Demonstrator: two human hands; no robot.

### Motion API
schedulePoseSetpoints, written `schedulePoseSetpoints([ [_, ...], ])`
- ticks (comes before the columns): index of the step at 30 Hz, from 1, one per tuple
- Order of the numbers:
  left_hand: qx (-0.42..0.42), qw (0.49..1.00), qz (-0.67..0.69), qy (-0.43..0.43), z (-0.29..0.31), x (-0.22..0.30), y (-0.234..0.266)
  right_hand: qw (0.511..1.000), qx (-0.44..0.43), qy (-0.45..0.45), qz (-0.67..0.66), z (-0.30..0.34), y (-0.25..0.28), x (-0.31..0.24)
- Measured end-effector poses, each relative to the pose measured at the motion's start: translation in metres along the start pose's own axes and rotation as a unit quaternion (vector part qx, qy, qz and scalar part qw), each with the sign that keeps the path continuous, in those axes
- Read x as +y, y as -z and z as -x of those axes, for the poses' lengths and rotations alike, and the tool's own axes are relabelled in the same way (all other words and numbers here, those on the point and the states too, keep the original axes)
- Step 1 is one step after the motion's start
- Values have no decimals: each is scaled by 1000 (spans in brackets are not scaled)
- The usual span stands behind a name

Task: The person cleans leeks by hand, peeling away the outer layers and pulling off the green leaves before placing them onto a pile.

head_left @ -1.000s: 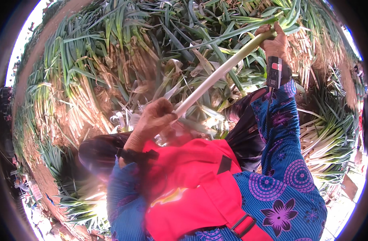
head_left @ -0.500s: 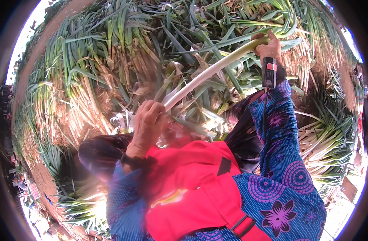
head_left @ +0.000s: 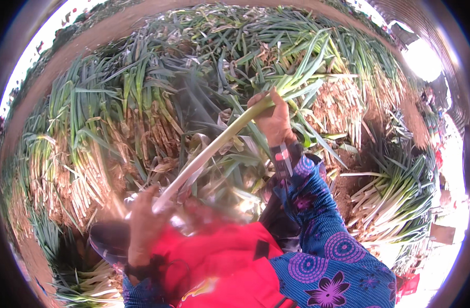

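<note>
A long leek (head_left: 207, 154) slants across the middle, its pale root end low on the left and its green leaves at the upper right. My right hand (head_left: 274, 120) is closed round the upper shank, just below where the leaves fan out. At the lower white end is my left hand (head_left: 145, 218), smeared by motion; its fingers look curled against the leek's end, though their exact grip is blurred. Loose leaves and stripped skins (head_left: 235, 167) lie beneath the leek, between my knees.
Leeks lie in piles (head_left: 76, 138) on the left and along the far side. Another heap of leeks (head_left: 399, 200) fans out at right, near a brown cardboard piece (head_left: 442, 234). A red apron (head_left: 219, 256) covers my lap. A bare dirt strip (head_left: 111, 32) runs behind the piles.
The leek and both hands have shifted left and lower in the picture. My right hand remains closed round the shank. The whole view has tilted, showing more of the far piles.
</note>
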State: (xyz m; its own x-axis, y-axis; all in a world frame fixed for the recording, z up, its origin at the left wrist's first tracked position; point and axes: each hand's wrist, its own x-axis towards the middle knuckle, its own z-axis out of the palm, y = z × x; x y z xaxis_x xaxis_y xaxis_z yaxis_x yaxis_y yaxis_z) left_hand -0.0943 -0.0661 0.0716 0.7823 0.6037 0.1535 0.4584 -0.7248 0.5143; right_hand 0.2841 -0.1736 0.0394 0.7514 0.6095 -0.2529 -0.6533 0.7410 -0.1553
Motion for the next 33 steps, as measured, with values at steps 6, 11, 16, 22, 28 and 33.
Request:
schedulePoseSetpoints([
  [6, -80, 983, 148, 78, 47, -15, 14, 980, -172, -69, 64, 24, -22, 57],
  [11, -72, 913, 354, 189, 100, -27, 45, 954, -255, -156, 12, 10, -43, 85],
  [16, -47, 847, 439, 295, 165, -41, 73, 945, -242, -220, 2, 22, -78, 161],
  [22, 92, 805, 481, 336, 272, -76, 71, 905, -247, -344, -18, 38, -114, 266],
  [28, 155, 768, 516, 345, 333, -93, 38, 810, -340, -478, -8, 91, -178, 346],
  [33, 297, 702, 555, 332, 380, -96, -19, 717, -374, -587, -48, 143, -229, 433],
])
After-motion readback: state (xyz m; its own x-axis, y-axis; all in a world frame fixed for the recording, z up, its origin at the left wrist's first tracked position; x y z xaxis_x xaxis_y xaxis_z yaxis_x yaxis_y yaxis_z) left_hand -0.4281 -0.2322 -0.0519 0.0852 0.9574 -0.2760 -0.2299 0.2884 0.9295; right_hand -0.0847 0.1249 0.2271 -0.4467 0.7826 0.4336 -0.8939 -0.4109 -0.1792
